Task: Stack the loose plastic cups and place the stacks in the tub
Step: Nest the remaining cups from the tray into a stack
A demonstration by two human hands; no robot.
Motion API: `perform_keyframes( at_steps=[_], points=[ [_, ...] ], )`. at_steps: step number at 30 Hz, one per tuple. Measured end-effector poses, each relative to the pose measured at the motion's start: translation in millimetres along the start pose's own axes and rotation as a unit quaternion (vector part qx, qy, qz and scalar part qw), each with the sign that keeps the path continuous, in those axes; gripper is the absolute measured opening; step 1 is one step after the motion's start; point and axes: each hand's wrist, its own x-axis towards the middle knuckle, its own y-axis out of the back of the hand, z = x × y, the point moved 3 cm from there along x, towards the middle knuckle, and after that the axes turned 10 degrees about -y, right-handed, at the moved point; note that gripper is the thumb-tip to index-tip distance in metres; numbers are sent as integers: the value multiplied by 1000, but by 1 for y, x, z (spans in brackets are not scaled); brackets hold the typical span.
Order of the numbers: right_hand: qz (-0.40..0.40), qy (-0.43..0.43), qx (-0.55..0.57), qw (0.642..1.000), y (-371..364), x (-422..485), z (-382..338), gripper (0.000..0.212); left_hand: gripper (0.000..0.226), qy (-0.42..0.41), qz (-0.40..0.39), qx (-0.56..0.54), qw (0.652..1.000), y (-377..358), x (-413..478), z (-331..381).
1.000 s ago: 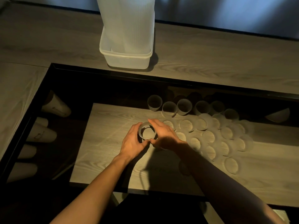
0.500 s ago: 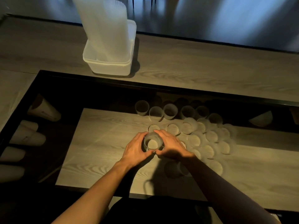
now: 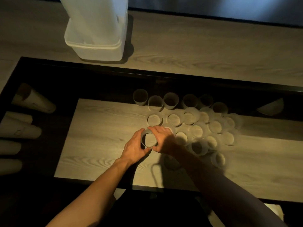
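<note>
A translucent plastic cup (image 3: 148,139) stands upright on the wooden surface, seen from above, with both my hands around it. My left hand (image 3: 135,147) curls round its left side and my right hand (image 3: 163,139) curls round its right side and far rim. Whether it is one cup or a short stack cannot be told. Several loose cups (image 3: 197,131) stand upright in a cluster to the right. The white tub (image 3: 96,48) sits far left on the wooden ledge, with tall stacks of cups (image 3: 94,15) rising out of it.
A black frame (image 3: 114,71) borders the sunken work area. Several pale paper cups (image 3: 34,99) lie on their sides in the dark strip at the left. A pale bowl-like piece (image 3: 271,108) lies at the far right. The light is dim.
Both hands have stayed around the same cup throughout. The camera view shifted, so the tub and cups sit differently in frame; no clear movement of the cup itself.
</note>
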Motion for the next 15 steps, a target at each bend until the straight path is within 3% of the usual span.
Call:
perform_keyframes(
  at_steps=[4,8,15],
  points=[
    [38,38,-5,999,-6,2,-1,85,84,1,5,3,1000,-4,3,-3],
    [28,51,-4,998,5,-6,3,93,86,-36,32,10,999,4,1,7],
    [55,15,31,998,52,-21,35,97,85,-115,40,30,992,5,20,55]
  ],
)
